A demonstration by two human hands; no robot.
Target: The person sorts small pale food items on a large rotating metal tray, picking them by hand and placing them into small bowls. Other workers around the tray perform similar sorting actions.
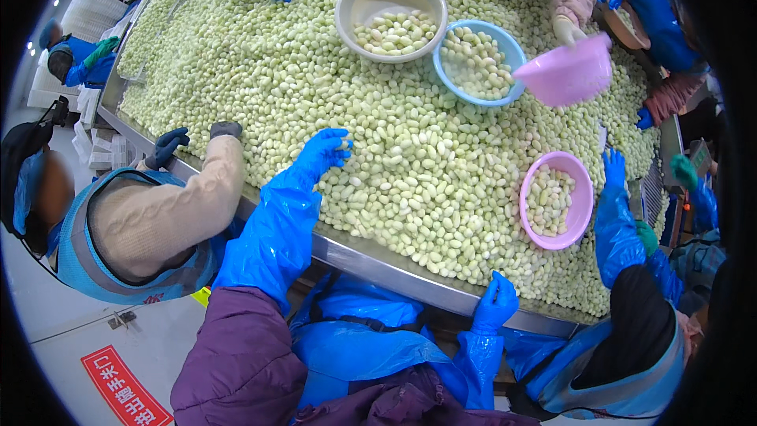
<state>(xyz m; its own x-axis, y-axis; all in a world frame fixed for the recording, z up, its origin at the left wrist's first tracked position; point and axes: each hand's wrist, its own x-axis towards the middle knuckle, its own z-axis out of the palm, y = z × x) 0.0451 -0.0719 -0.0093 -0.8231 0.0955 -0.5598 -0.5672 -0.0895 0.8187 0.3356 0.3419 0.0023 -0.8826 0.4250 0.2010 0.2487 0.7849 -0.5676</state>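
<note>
A deep heap of small, pale green oval fruits [408, 189] covers the metal sorting table [378, 263] before me. My left hand [325, 152], in a blue glove, reaches over the heap with its fingers bent and apart; no fruit shows in it. Down at the table's near rim is my right hand [495, 305], also blue-gloved. Its fingers are bunched and point upward beside the fruits, and whether anything is between them is hidden. Right of both hands, a pink basin [582, 222] partly filled with fruits rests on the heap.
A white basin [342, 29] and a light blue basin [521, 86] hold fruits farther back. A co-worker's gloved hand [571, 31] holds a tilted pink basin [562, 74]. Close by are a worker's beige sleeve [177, 201] at left and a blue glove [614, 168] at right.
</note>
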